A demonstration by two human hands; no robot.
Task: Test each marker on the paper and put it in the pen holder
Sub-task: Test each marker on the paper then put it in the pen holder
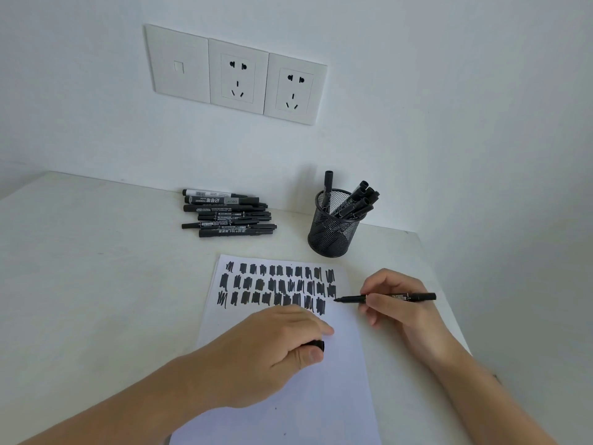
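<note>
Right hand (393, 303) pinches uncapped marker (385, 297) at paper (282, 364) edge, left hand (272, 345) grips cap (316, 345) while pinning the sheet; likely risk: stroke overruns onto table (96, 284).

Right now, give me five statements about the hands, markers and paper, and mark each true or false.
1. The right hand holds an uncapped marker with its tip over the paper. True.
2. The left hand lies flat and empty. False: resting on the paper, it grips a black cap.
3. The pen holder is empty. False: several markers stand in it.
4. A pile of markers lies on the table left of the pen holder. True.
5. The paper carries no marks. False: three rows of black scribbles cover its far part.
</note>
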